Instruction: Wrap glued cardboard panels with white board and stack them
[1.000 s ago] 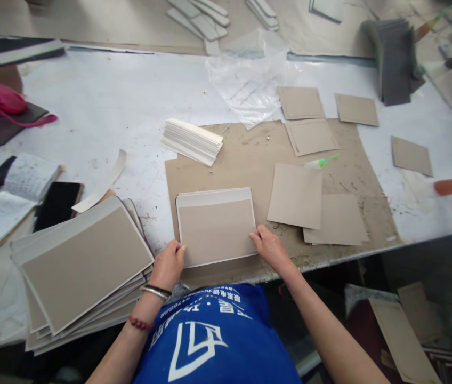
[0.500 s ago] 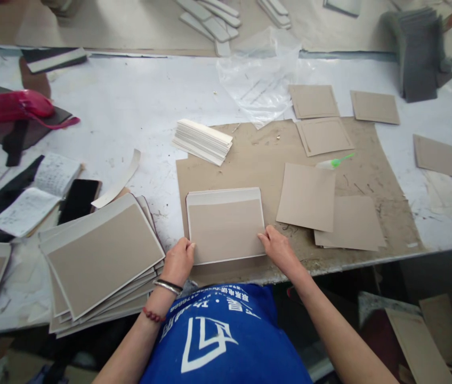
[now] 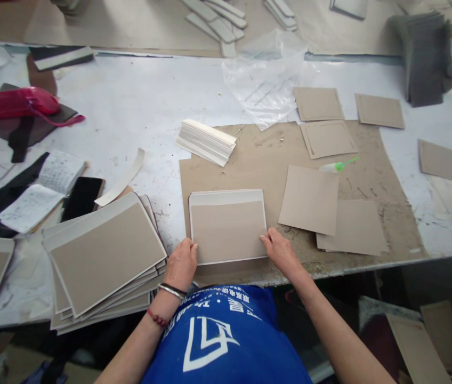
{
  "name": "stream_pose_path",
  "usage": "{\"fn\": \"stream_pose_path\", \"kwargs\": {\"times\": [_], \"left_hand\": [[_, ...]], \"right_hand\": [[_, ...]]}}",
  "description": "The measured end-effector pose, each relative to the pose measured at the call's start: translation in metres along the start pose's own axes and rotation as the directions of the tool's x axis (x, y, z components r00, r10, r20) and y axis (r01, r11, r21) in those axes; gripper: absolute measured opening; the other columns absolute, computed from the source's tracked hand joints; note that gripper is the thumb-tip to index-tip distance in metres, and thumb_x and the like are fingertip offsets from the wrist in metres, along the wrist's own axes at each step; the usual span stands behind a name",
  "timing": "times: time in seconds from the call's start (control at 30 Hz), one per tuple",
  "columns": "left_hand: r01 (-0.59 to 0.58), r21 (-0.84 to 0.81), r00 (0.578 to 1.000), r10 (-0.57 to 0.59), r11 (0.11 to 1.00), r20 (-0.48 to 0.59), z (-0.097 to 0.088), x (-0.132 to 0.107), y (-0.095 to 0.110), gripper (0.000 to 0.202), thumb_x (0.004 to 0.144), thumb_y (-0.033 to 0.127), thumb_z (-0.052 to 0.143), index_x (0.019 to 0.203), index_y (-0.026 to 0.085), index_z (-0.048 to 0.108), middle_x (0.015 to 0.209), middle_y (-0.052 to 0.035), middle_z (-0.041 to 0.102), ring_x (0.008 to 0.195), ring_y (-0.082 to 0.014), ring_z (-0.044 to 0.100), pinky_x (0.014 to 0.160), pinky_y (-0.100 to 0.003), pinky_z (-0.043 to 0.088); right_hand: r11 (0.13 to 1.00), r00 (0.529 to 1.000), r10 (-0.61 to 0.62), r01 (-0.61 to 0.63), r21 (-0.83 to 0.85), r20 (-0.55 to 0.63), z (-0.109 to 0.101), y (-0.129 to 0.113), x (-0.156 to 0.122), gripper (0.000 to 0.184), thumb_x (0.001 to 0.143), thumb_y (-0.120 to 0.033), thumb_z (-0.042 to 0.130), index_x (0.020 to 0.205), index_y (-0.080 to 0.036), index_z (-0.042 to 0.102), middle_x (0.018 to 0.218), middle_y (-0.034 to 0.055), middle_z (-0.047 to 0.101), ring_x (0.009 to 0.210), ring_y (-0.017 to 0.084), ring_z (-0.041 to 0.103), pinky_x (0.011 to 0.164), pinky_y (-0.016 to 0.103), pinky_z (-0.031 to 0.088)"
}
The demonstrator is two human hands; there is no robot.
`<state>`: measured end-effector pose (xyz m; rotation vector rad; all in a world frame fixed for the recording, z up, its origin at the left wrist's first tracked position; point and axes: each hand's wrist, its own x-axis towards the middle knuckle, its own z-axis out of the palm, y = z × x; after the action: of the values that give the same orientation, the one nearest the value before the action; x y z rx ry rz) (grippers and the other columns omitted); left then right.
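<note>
Between my hands is a flat tan panel (image 3: pixel 228 229) with a pale border, wider along its far edge. My left hand (image 3: pixel 182 261) pinches its near left edge, thumb on top. On the opposite side my right hand (image 3: pixel 280 248) grips the right edge in the same way. Under the panel lies a large brown cardboard sheet (image 3: pixel 250 154). A stack of similar tan panels (image 3: pixel 108 253) sits just left of my left hand. To the right of my right hand are plain tan pieces (image 3: pixel 309 197), partly overlapping.
Behind the panel is a bundle of white strips (image 3: pixel 206 141). Smaller tan pieces (image 3: pixel 328 138) and a clear plastic bag (image 3: pixel 264 80) lie farther back. At left are a phone (image 3: pixel 83 197), an open notebook (image 3: pixel 30 205) and a red pouch (image 3: pixel 18 102). Dark strips (image 3: pixel 426 64) stand at back right.
The whole view has shifted slightly, moving the scene a little to the right. Both hands keep their hold on the panel, which stays in place on the cardboard.
</note>
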<state>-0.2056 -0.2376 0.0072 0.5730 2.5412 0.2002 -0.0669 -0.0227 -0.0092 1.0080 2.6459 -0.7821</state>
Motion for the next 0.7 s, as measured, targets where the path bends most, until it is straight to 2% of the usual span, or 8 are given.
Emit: {"fn": "stream_pose_path", "kwargs": {"times": [0.13,0.23,0.4,0.5,0.6,0.7], "left_hand": [[-0.078,0.062,0.993,0.083,0.995,-0.083,0.005,-0.001,-0.001,0.019,0.086,0.022,0.037,0.088,0.013,0.054,0.080,-0.0082,0.059,0.078,-0.0190,0.055,0.072,-0.029,0.041],[-0.137,0.178,0.970,0.168,0.975,-0.175,0.007,-0.004,-0.002,0.026,0.085,0.019,0.038,0.104,0.013,0.055,0.081,-0.0088,0.055,0.078,-0.0209,0.052,0.071,-0.032,0.042],[-0.235,0.302,0.917,0.314,0.924,-0.247,0.009,-0.006,-0.003,0.047,0.082,0.009,0.036,0.125,0.027,0.045,0.083,-0.0077,0.052,0.076,-0.0196,0.051,0.071,-0.033,0.044],[-0.287,0.328,0.872,0.387,0.900,-0.299,0.011,-0.005,-0.004,0.055,0.081,0.004,0.035,0.126,0.036,0.041,0.106,-0.0109,0.052,0.097,-0.0232,0.051,0.080,-0.038,0.043],[-0.375,0.343,0.825,0.479,0.861,-0.301,0.013,-0.004,-0.005,0.061,0.078,0.000,0.035,0.125,0.038,0.041,0.132,-0.0086,0.039,0.123,-0.0282,0.033,0.094,-0.044,0.037],[-0.470,0.331,0.798,0.554,0.818,-0.237,0.016,-0.001,-0.005,0.063,0.077,-0.002,0.034,0.127,0.036,0.038,0.138,-0.0065,0.034,0.131,-0.0280,0.019,0.101,-0.046,0.030]], "right_hand": [[1.000,1.000,-0.010,0.010,-0.005,-0.007,0.001,0.001,0.000,0.015,0.081,-0.030,0.041,0.069,-0.022,0.041,0.063,0.0005,0.052,0.059,0.015,0.049,0.056,0.024,0.033],[1.000,1.000,-0.010,0.010,-0.007,-0.007,0.001,0.002,0.000,0.016,0.081,-0.031,0.041,0.068,-0.022,0.039,0.062,0.0001,0.051,0.058,0.015,0.049,0.056,0.025,0.032],[0.999,0.999,-0.028,0.028,-0.017,-0.031,0.003,0.003,0.001,0.018,0.081,-0.032,0.041,0.066,-0.022,0.038,0.058,-0.0008,0.049,0.055,0.014,0.047,0.054,0.024,0.031],[0.999,0.998,-0.047,0.046,-0.015,-0.043,0.004,0.004,0.001,0.017,0.081,-0.031,0.041,0.067,-0.022,0.038,0.059,-0.0005,0.050,0.055,0.014,0.047,0.054,0.024,0.032],[0.998,0.997,-0.052,0.051,-0.020,-0.048,0.004,0.005,0.001,0.018,0.081,-0.031,0.041,0.066,-0.022,0.038,0.059,-0.0005,0.050,0.055,0.014,0.047,0.054,0.025,0.032],[0.999,0.998,-0.042,0.041,-0.027,-0.047,0.004,0.004,0.001,0.019,0.081,-0.031,0.041,0.065,-0.022,0.037,0.058,-0.0006,0.049,0.055,0.015,0.047,0.054,0.025,0.032]]}}
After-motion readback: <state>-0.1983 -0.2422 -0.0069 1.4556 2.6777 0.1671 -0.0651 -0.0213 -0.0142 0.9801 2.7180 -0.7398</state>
